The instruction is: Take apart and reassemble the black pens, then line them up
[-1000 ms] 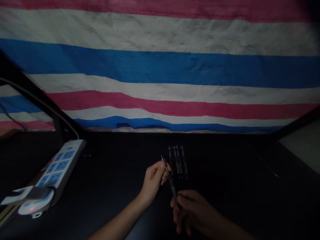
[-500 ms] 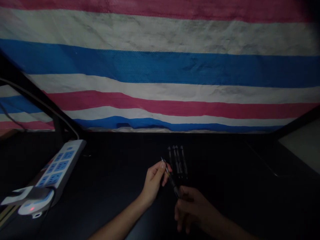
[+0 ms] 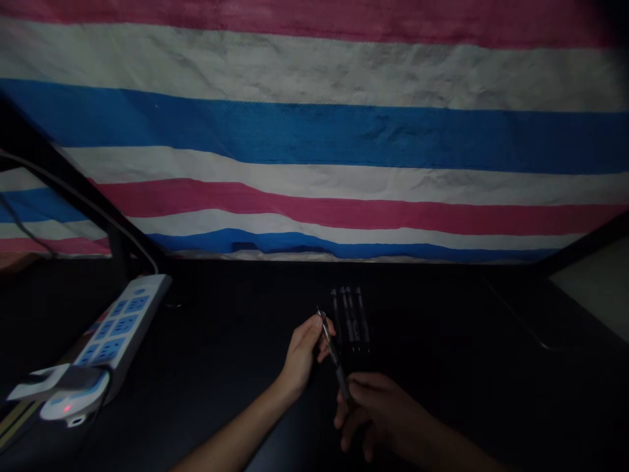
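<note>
My left hand (image 3: 303, 347) pinches a dark, slim pen (image 3: 334, 354) near its upper, shiny end. Lower down, my right hand (image 3: 371, 410) has its thumb and fingers closed round the other end of the same pen. The pen slants from upper left to lower right between both hands, above the black table. Just beyond it, several similar dark pens (image 3: 350, 314) lie side by side on the table, with pale clips at the far end. Dim light hides the finer details of the pen.
A white power strip (image 3: 130, 321) with blue sockets and a lit red light lies at the left, with a plug and cable (image 3: 83, 379) at its near end. The black table (image 3: 221, 341) meets a striped tarp (image 3: 314, 137) at the back. Dark slanted frame bars stand at both sides.
My right hand has shifted slightly left and down along the pen, and the pen stands a little steeper. My left hand keeps its pinch near the top.
</note>
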### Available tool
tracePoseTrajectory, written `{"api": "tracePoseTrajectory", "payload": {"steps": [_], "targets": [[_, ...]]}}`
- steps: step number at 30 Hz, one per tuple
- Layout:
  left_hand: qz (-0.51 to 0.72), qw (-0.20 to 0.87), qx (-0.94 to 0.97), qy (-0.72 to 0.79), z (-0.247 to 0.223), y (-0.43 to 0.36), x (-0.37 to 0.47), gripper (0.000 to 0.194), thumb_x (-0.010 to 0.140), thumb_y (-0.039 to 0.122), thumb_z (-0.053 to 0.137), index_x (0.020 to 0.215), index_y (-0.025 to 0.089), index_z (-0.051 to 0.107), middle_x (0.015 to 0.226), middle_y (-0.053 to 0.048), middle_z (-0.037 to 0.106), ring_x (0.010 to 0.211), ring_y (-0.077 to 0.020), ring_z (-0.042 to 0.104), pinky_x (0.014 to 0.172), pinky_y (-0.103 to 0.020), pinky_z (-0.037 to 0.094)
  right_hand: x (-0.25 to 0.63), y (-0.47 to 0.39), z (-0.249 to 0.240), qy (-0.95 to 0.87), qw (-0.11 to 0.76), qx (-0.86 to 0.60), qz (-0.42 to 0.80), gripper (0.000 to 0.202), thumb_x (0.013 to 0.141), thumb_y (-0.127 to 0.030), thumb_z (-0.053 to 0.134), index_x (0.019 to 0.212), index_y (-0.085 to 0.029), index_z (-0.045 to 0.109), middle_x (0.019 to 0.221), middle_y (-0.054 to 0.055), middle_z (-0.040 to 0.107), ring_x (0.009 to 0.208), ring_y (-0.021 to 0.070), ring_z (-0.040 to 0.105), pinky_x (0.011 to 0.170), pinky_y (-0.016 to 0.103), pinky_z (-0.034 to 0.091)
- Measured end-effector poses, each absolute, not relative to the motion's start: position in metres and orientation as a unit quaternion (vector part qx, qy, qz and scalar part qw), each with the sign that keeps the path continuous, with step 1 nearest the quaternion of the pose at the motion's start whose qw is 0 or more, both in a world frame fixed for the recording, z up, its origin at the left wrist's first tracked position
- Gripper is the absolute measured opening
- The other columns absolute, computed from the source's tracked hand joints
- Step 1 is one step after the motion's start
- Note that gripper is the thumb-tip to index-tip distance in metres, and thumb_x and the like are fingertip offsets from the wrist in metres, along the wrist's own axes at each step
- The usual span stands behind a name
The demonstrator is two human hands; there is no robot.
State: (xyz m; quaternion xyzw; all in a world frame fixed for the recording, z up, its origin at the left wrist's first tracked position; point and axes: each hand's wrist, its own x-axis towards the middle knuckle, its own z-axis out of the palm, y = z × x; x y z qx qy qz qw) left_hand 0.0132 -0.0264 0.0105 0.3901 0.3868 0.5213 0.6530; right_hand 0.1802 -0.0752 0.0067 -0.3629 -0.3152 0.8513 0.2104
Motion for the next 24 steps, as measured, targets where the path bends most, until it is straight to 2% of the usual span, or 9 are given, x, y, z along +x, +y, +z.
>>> {"api": "tracePoseTrajectory", "payload": {"steps": [2, 5, 7, 10, 15, 20, 24], "targets": [[0.521, 0.653, 0.39, 0.386, 0.0099, -0.0256, 0.0129, 0.04, 0.088, 0.048, 0.05, 0.075, 0.012, 0.06, 0.051, 0.006, 0.038, 0.043, -0.0059, 0.031, 0.044, -0.021, 0.02, 0.1806, -0.0746, 0.0081, -0.32, 0.211, -0.366, 0.848, 0.034, 0.08, -0.043, 0.064, 0.095, -0.015, 0.052, 0.086, 0.008, 0.068, 0.065, 0.0182, 0.07, 0.042, 0.017, 0.045], [0.522, 0.652, 0.393, 0.384, 0.0096, -0.0249, 0.0128, 0.04, 0.088, 0.048, 0.05, 0.075, 0.012, 0.06, 0.051, 0.006, 0.038, 0.043, -0.0059, 0.031, 0.044, -0.021, 0.021, 0.1813, -0.0739, 0.0088, -0.312, 0.203, -0.354, 0.858, 0.038, 0.084, -0.046, 0.057, 0.101, -0.013, 0.052, 0.089, 0.011, 0.068, 0.067, 0.0195, 0.07, 0.043, 0.019, 0.045], [0.52, 0.653, 0.395, 0.384, 0.0099, -0.0248, 0.0128, 0.04, 0.087, 0.049, 0.05, 0.075, 0.012, 0.06, 0.051, 0.006, 0.037, 0.043, -0.0059, 0.031, 0.044, -0.021, 0.021, 0.1818, -0.0739, 0.0086, -0.313, 0.202, -0.353, 0.858, 0.036, 0.086, -0.046, 0.054, 0.098, -0.012, 0.053, 0.088, 0.011, 0.068, 0.067, 0.0193, 0.07, 0.043, 0.018, 0.045], [0.516, 0.653, 0.396, 0.388, 0.0107, -0.0245, 0.013, 0.041, 0.086, 0.05, 0.052, 0.074, 0.012, 0.06, 0.051, 0.006, 0.037, 0.043, -0.0061, 0.03, 0.044, -0.021, 0.021, 0.1824, -0.0743, 0.0083, -0.313, 0.208, -0.358, 0.855, 0.031, 0.082, -0.039, 0.062, 0.097, -0.015, 0.05, 0.09, 0.01, 0.069, 0.068, 0.0199, 0.071, 0.043, 0.018, 0.046], [0.516, 0.653, 0.393, 0.391, 0.0116, -0.0241, 0.0136, 0.042, 0.085, 0.051, 0.053, 0.074, 0.011, 0.06, 0.05, 0.006, 0.036, 0.043, -0.0062, 0.029, 0.044, -0.021, 0.021, 0.1827, -0.0751, 0.0075, -0.306, 0.196, -0.354, 0.862, 0.035, 0.088, -0.046, 0.051, 0.096, -0.012, 0.054, 0.09, 0.013, 0.069, 0.067, 0.0205, 0.071, 0.042, 0.018, 0.047], [0.513, 0.657, 0.391, 0.391, 0.0108, -0.0239, 0.0136, 0.041, 0.085, 0.051, 0.053, 0.074, 0.012, 0.06, 0.05, 0.006, 0.036, 0.043, -0.0061, 0.029, 0.044, -0.021, 0.02, 0.1833, -0.0753, 0.0086, -0.316, 0.204, -0.352, 0.857, 0.022, 0.084, -0.035, 0.058, 0.09, -0.015, 0.05, 0.087, 0.009, 0.069, 0.068, 0.0206, 0.071, 0.042, 0.017, 0.045], [0.513, 0.654, 0.395, 0.391, 0.0111, -0.024, 0.0139, 0.041, 0.085, 0.051, 0.052, 0.074, 0.012, 0.059, 0.05, 0.006, 0.036, 0.043, -0.0059, 0.029, 0.044, -0.021, 0.021, 0.1834, -0.0746, 0.0112, -0.314, 0.202, -0.354, 0.858, 0.028, 0.086, -0.036, 0.055, 0.103, -0.014, 0.051, 0.09, 0.011, 0.069, 0.068, 0.0196, 0.071, 0.043, 0.018, 0.047]]}}
